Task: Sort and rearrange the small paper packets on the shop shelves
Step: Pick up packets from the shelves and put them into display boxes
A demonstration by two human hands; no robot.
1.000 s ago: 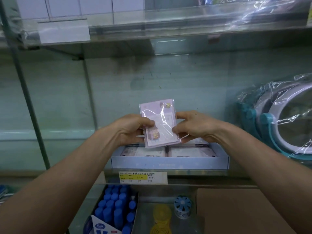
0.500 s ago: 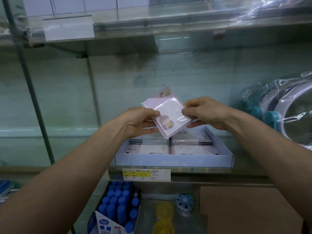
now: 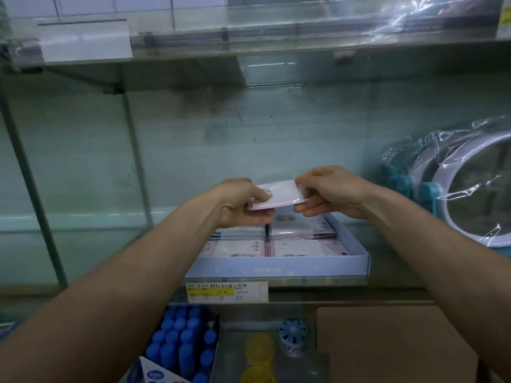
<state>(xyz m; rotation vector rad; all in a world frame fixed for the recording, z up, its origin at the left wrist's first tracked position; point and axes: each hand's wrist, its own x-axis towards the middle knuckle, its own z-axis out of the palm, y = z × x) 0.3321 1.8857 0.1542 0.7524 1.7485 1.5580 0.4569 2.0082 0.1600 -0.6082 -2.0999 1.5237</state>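
Slippage is the main danger here. Both hands hold one small packet [image 3: 279, 195] in the middle of the frame. It lies almost flat, just above the back row of the light blue box [image 3: 276, 268] that stands on the shelf [image 3: 345, 295]. The left hand [image 3: 242, 207] pinches the left edge, with the thumb on top and the curled fingers below. The right hand [image 3: 333, 196] pinches the right edge in the same way. The packet has a shiny clear wrap, so I judge it to be slippery, and each hand has only a narrow edge. If one hand lets go too early, the packet can tilt and fall.

Where it falls is important. The box holds other packets [image 3: 301, 248] in four piles, with a dark divider [image 3: 267, 236] between them. A packet that lands across the divider, or on the wrong pile, spoils the sorting. If it misses the box toward the front, it can drop to the lower shelf, among the blue bottles [image 3: 179, 341] and the yellow round things [image 3: 257, 353] at the bottom of the frame.

The back piles look higher and a little uneven, so a hard press there can push them crooked. I cannot tell which pile the packet belongs to, because its print is too blurred.
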